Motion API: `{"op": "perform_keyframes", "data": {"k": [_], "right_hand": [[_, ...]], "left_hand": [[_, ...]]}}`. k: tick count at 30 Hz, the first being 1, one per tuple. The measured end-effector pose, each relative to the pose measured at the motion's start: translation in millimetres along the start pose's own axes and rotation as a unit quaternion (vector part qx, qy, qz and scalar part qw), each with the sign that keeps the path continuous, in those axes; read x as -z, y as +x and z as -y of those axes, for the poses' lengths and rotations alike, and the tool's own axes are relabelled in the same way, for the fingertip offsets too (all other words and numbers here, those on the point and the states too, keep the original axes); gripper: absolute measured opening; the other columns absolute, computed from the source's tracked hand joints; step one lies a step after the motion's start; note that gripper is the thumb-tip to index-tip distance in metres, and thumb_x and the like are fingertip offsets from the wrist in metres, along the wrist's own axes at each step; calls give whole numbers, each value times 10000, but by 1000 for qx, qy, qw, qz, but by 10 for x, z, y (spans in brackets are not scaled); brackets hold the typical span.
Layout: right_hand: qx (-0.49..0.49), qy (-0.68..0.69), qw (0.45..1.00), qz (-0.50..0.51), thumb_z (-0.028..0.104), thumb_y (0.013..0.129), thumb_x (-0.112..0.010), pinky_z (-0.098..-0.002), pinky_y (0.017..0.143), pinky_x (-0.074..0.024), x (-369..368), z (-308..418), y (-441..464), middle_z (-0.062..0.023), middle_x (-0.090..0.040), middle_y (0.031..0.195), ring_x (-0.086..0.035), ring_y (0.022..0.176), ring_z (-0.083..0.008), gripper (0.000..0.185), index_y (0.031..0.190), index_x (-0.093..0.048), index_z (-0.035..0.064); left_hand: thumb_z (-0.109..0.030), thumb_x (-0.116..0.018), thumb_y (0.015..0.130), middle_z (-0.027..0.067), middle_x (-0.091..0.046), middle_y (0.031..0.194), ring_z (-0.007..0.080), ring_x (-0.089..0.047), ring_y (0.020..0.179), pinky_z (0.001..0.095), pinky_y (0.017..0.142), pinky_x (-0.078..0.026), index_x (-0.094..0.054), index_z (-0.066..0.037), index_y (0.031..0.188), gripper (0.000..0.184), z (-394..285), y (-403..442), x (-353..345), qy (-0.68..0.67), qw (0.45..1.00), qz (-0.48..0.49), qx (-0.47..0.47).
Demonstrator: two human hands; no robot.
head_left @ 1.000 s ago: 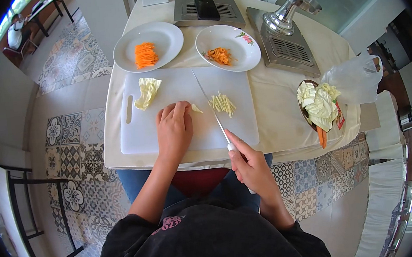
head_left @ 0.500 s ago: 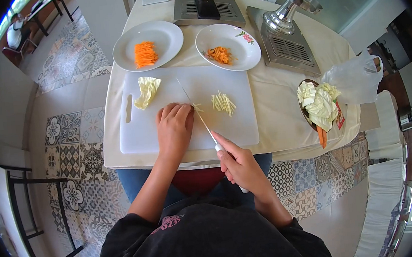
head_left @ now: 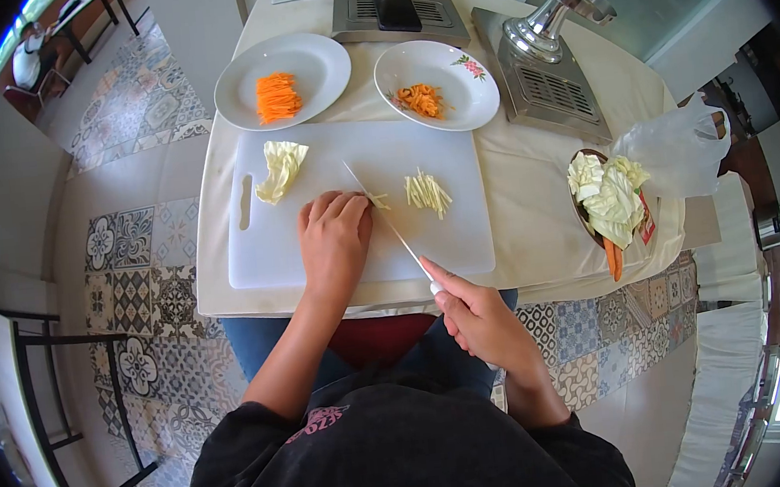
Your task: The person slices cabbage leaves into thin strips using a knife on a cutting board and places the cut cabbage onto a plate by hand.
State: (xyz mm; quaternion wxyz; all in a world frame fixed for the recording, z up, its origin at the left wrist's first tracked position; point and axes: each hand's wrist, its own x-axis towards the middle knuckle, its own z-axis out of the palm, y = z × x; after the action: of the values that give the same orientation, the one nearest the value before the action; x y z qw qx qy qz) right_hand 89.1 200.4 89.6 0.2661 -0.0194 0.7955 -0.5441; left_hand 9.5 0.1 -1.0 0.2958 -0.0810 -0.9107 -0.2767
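My left hand [head_left: 336, 241] lies on the white cutting board [head_left: 259, 247] with its fingers curled together over a piece of cabbage, mostly hidden beneath them. My right hand [head_left: 482, 321] grips the handle of a knife [head_left: 399, 235], whose blade slants up and left, close beside my left fingertips. Thin pale strips [head_left: 379, 202] touch the blade. A small pile of cabbage shreds [head_left: 426, 193] sits on the board right of the blade. A loose cabbage leaf [head_left: 282, 171] rests at the board's upper left.
Behind the board stand a plate [head_left: 326, 71] with carrot strips [head_left: 277, 97] and a flowered plate [head_left: 470, 100] with carrot shreds [head_left: 420, 101]. Metal stands [head_left: 549, 87] are at the back. Right: cabbage leaves [head_left: 609, 199], carrots [head_left: 613, 259], a plastic bag [head_left: 677, 150]. A person [head_left: 29, 57] sits far left.
The knife and my right hand have moved left, then slightly back right since the half-second-old frame. The blade is now against the strips by my left fingertips.
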Motion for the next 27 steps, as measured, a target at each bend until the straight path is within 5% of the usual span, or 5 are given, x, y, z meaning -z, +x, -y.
{"op": "perform_keyframes", "data": {"k": [6, 9, 18, 21, 27], "right_hand": [[-43, 76, 996, 1, 115, 1055, -486, -250, 602, -430, -47, -21, 204, 22, -425, 687, -413, 606, -68, 476, 1529, -448, 114], [39, 60, 997, -12, 164, 1074, -451, -220, 455, -383, -128, -217, 346, 35, -436, 635, -385, 503, -40, 487, 1558, -409, 181], [54, 20, 997, -52, 100, 1031, -529, -243, 631, -395, -87, -305, 90, 5, -456, 754, -367, 671, -85, 435, 1464, -515, 62], [126, 7, 986, -111, 90, 1024, -536, -237, 636, -394, -74, -414, 71, 10, -441, 732, -364, 673, -87, 434, 1457, -525, 64], [59, 88, 990, -96, 116, 1040, -530, -240, 543, -395, 15, -404, 2, 19, -459, 687, -375, 559, -65, 449, 1488, -503, 99]], "left_hand": [[-99, -702, 847, 27, -738, 1028, 253, -650, 1059, 425, 960, -443, -697, -82, 943, 98, 3, -1, 5, -8, 1000, 9, 5], [-98, -698, 851, 30, -737, 1033, 252, -645, 1065, 428, 966, -437, -698, -82, 944, 94, 11, -1, 17, -13, 1000, 17, 5], [-99, -701, 852, 37, -732, 1003, 255, -635, 1053, 430, 970, -426, -707, -86, 936, 85, 15, 12, -13, -15, 999, 24, 21], [-100, -710, 839, 31, -730, 982, 257, -635, 1013, 427, 955, -436, -717, -87, 898, 61, 36, 109, -40, -5, 999, 39, -9], [-105, -724, 802, 42, -729, 954, 285, -641, 977, 437, 930, -453, -727, -83, 881, 83, 10, 383, -133, -41, 985, 140, -94]]}}
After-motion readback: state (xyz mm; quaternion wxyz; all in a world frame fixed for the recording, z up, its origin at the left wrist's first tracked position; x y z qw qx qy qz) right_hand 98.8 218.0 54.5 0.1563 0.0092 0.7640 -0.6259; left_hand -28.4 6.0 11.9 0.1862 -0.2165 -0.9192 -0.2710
